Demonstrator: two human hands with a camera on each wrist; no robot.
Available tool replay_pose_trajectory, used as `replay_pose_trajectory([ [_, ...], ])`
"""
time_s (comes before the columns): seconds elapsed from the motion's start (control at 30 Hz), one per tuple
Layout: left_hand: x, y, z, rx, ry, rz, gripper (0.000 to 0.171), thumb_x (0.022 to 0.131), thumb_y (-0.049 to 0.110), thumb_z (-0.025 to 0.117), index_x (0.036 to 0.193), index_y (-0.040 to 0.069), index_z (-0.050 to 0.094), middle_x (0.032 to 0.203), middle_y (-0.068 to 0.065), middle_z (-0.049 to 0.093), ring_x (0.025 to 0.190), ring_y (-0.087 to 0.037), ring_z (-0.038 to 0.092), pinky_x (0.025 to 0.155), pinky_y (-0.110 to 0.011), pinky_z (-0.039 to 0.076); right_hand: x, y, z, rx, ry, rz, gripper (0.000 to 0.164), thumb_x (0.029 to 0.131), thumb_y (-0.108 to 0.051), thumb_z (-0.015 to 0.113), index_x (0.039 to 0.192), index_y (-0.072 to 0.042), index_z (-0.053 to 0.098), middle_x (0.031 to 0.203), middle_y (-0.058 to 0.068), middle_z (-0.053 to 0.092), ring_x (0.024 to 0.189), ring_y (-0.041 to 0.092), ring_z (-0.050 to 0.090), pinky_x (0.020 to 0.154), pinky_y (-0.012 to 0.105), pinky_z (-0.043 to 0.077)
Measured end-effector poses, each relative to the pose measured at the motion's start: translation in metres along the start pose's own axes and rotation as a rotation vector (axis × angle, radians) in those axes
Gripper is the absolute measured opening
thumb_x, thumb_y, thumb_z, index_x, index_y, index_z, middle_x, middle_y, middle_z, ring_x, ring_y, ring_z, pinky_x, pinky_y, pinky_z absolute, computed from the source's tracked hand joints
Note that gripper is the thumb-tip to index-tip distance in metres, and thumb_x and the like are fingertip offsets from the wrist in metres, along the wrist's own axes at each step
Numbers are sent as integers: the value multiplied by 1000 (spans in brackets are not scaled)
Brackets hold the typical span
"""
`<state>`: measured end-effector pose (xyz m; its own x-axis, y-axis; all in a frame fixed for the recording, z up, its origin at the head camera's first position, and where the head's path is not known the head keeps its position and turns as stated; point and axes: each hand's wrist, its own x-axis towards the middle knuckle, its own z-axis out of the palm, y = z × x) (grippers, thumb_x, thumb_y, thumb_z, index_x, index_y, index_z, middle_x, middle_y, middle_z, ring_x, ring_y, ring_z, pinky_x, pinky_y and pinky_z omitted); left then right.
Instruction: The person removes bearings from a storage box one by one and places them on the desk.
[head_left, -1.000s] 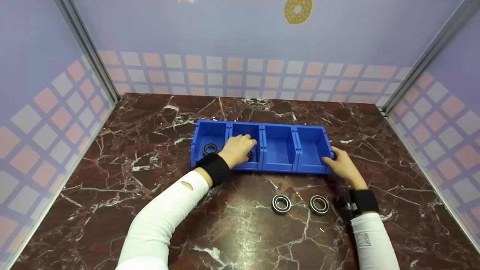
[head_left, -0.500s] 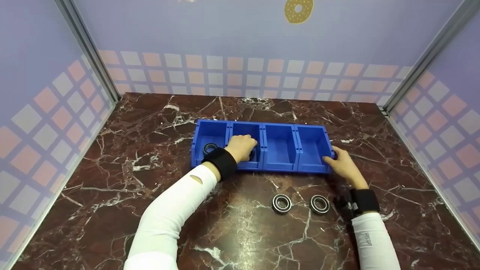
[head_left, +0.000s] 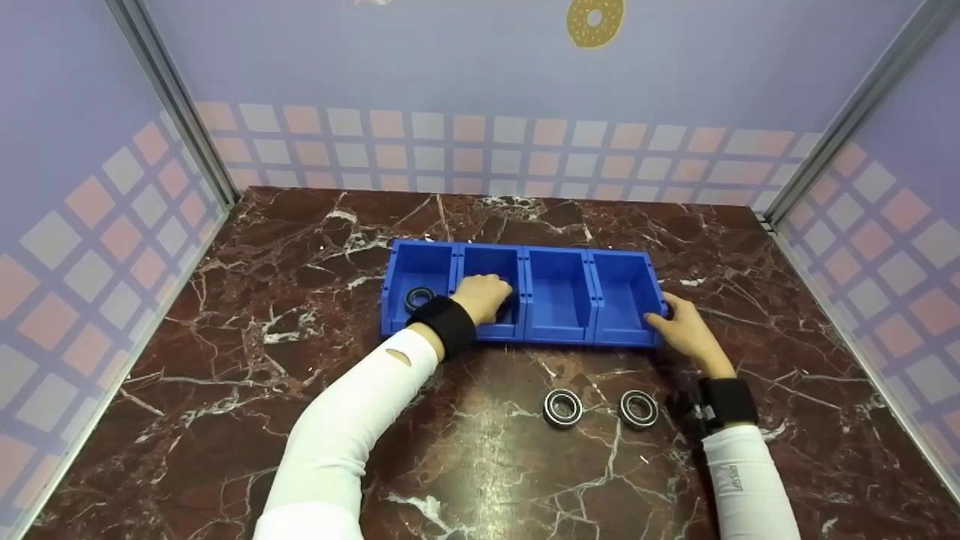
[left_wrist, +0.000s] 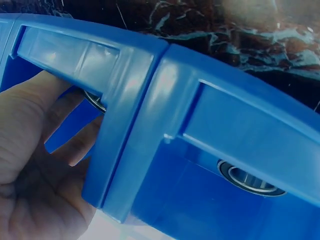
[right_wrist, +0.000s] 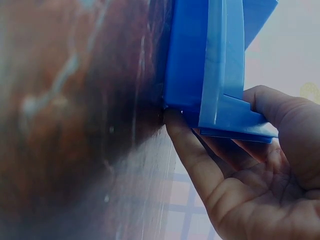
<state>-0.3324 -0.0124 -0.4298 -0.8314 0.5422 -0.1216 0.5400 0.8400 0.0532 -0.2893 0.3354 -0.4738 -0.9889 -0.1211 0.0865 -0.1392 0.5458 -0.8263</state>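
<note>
A row of joined blue storage bins (head_left: 557, 292) stands on the marbled table. My left hand (head_left: 484, 298) reaches into the second bin from the left, its thumb and fingers round a ball bearing (left_wrist: 95, 101). The bin's front lip and divider hide most of that bearing and the fingertips. Another bearing (head_left: 420, 299) lies in the leftmost bin, beside my left wristband. At the right end of the row, my right hand (head_left: 686, 330) grips the side wall of the last bin, thumb on the inner side and fingers outside and below, as the right wrist view (right_wrist: 260, 185) shows.
Two more bearings lie flat on the table in front of the bins, a left one (head_left: 562, 408) and a right one (head_left: 639, 409), the latter near my right wrist. Patterned panels (head_left: 510, 150) enclose the table at the back and both sides.
My left wrist and forearm have shifted slightly right, while the hand stays in the second bin. The right hand, the bins and the two bearings on the table have kept their places.
</note>
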Motion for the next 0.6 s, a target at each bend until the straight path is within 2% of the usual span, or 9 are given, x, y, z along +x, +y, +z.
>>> replay_pose_trajectory([
  [0.2, 1, 0, -2, -16, -38, -21, 24, 91, 2, 73, 115, 1, 72, 121, -22, 69, 113, -41, 65, 93, -55, 55, 0, 0, 0, 13, 7, -9, 43, 96, 6, 59, 135, 21, 51, 121, 37, 62, 91, 10, 61, 78, 15, 48],
  [0.6, 1, 1, -1, -33, -35, -30, 23, 92, 1, 70, 115, -3, 70, 119, -24, 68, 112, -42, 66, 92, -54, 55, 2, 2, 0, -25, 3, -3, 44, 97, 5, 59, 136, 22, 50, 123, 37, 62, 93, 12, 61, 78, 14, 47],
])
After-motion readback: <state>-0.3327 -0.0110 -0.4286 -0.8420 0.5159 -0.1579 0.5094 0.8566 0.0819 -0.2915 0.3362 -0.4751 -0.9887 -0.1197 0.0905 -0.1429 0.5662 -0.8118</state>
